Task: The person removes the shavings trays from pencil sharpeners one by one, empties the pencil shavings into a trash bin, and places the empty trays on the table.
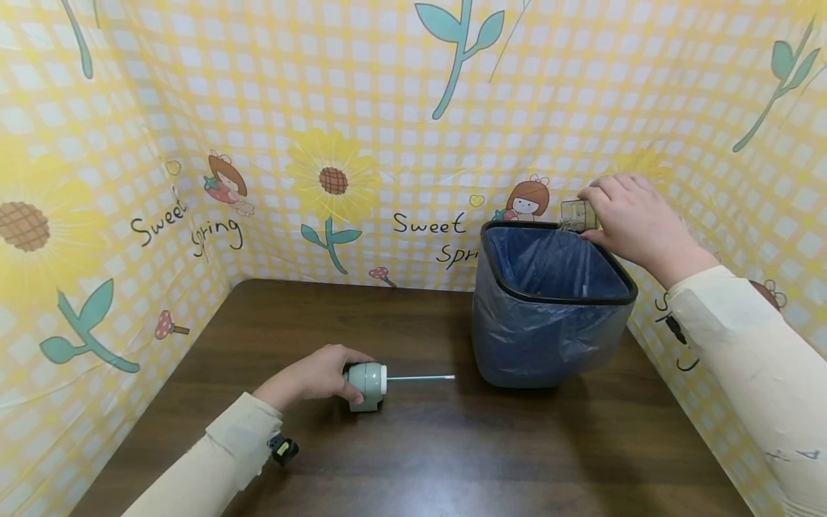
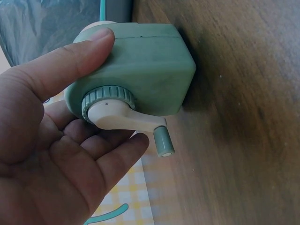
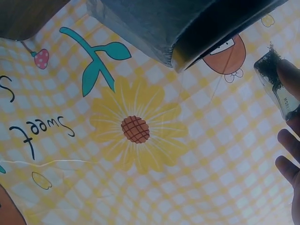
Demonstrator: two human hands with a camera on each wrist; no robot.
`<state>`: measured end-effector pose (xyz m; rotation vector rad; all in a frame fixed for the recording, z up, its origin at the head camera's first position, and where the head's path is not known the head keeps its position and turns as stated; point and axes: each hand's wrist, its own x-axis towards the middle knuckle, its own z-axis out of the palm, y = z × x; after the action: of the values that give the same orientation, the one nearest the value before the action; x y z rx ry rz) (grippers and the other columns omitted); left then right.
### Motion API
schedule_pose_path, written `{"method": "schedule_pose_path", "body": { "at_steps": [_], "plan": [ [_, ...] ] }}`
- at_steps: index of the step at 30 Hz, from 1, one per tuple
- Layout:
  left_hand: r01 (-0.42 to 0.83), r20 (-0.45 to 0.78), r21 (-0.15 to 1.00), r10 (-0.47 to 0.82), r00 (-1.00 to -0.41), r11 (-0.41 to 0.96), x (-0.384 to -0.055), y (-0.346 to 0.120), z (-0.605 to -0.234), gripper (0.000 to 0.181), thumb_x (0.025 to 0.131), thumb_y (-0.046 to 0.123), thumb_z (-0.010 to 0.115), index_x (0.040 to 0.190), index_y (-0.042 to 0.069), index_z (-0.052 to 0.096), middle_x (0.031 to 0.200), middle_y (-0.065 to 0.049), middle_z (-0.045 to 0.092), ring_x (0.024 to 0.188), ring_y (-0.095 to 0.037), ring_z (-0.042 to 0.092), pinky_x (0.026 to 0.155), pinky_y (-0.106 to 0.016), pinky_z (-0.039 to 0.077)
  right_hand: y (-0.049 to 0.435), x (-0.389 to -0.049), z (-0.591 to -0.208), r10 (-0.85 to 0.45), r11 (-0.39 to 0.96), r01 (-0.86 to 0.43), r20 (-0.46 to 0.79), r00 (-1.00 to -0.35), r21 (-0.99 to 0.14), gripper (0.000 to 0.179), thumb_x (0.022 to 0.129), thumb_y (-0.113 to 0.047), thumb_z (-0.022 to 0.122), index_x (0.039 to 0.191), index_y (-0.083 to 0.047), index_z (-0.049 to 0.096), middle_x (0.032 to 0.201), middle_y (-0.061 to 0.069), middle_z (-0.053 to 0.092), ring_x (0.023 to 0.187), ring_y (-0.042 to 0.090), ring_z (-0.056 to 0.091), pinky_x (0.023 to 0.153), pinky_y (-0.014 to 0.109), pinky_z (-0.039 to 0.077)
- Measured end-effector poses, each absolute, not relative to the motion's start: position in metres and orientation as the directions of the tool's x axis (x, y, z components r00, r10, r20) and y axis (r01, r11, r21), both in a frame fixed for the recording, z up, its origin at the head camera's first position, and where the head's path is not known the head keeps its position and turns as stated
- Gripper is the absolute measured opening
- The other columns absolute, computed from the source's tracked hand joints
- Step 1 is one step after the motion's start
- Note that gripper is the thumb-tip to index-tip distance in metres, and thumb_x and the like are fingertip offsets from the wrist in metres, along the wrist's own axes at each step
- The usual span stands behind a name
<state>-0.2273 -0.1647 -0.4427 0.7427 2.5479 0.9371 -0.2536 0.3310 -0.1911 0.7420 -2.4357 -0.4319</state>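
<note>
My left hand (image 1: 319, 373) grips a green pencil sharpener (image 1: 365, 384) on the table, thumb on one side and fingers around the other. A light blue pencil (image 1: 420, 378) sticks out of its white front toward the right. The left wrist view shows the sharpener's white crank (image 2: 122, 117) with a green knob (image 2: 163, 141). Over the back right rim of a trash bin (image 1: 543, 345), my right hand (image 1: 636, 222) holds a small clear shavings box (image 1: 573, 215), tilted on its side. Dark shavings (image 3: 269, 63) cluster at the box's mouth in the right wrist view.
The blue bin has a clear plastic liner (image 1: 555, 258) and a black rim ring, and stands at the right rear of the brown wooden table (image 1: 413, 459). Yellow checked cloth (image 1: 400, 179) with flower prints rises behind and along both sides.
</note>
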Motion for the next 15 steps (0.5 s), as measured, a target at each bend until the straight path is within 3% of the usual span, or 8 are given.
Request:
{"method": "schedule_pose_path", "body": {
  "at_steps": [15],
  "plan": [
    [0.370,-0.110,0.667,0.577,-0.809,0.647,-0.2269,-0.1645,-0.4428,0.066,0.072,0.020,0.093,0.133,0.011,0.068,0.108,0.002,0.071,0.088,-0.016,0.063,0.074,-0.036,0.054,0.3276,-0.2508,-0.1876,-0.636,0.755,-0.428,0.394,-0.664,0.497,0.069,0.079,-0.026,0.089,0.130,0.009,0.057,0.124,0.028,0.058,0.118,0.048,0.052,0.106,0.061,0.037]
  ]
}}
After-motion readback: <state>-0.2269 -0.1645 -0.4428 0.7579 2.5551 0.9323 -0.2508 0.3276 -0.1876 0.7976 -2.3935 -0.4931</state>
